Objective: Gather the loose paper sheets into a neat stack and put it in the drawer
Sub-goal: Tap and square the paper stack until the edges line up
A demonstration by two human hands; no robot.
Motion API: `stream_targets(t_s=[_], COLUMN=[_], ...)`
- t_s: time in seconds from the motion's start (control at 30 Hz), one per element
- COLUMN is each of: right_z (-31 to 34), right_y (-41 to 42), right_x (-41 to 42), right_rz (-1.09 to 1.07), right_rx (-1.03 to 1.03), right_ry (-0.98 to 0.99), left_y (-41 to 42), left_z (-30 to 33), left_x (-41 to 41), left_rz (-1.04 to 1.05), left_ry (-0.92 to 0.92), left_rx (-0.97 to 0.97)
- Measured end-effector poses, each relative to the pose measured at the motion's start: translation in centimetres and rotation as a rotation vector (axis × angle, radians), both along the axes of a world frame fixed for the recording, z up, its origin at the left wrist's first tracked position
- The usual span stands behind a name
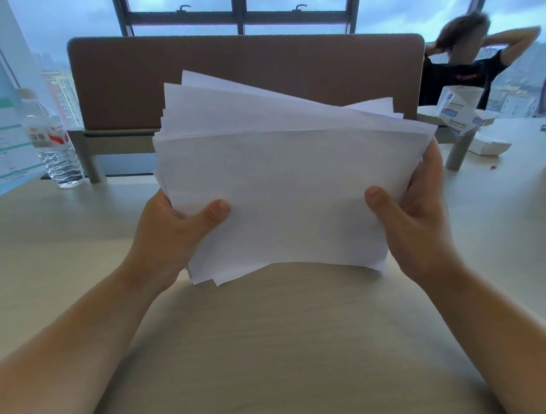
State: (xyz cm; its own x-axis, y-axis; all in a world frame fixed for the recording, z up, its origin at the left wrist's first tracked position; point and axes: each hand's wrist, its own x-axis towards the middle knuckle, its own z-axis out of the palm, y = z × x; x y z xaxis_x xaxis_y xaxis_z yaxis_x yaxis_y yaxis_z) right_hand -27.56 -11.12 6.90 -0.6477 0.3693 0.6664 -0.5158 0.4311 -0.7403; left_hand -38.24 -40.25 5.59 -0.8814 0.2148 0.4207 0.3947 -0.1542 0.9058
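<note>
Sheets [285, 188] of white paper, gathered but not yet squared, are held up off the desk [259, 347] between two bare hands. The left hand [173, 230] grips the bundle's lower left side, thumb pressed flat on the front sheet and fingers curled out of sight behind; the right hand [412, 219] clasps the right edge in the same way, thumb on the front, fingers wrapped behind. Above the hands the top edges fan out unevenly, several sheets poking higher and skewed toward the far side, and below the left hand a couple of corners stick out crooked. The step in hand appears to be the tidying of the pile: the sheets look collected, none visibly left lying on the desk beneath the hands, but the stack is far from neat. The next move likely calls for a looser hold so the sheets can slide, then tapping the bottom edge on the desk just under the hands, and the same for a side edge, until the edges line up. Only then would the drawer come into it, and no drawer shows in view, so where it lies relative to the hands cannot be told. Beyond the hands stands a brown divider [239, 80]; far off to the left hand's side sits a water bottle [54, 144], and past the right hand a carton [457, 113].
</note>
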Motion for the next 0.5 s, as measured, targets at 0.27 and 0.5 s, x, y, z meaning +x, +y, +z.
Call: stream_targets(t_s=[0.27, 0.5], right_z=[-0.9, -1.2], right_y=[0.5, -0.1], right_x=[-0.7, -1.2], right_rz=[-0.141, -0.202], right_rx=[0.067, -0.014], right_ry=[-0.125, -0.093], left_y=[0.1, 0.8], left_z=[0.8, 0.2], left_x=[-0.4, -0.2], left_rz=[0.186, 0.236], left_ry=[0.045, 0.011], left_rx=[0.102, 0.023])
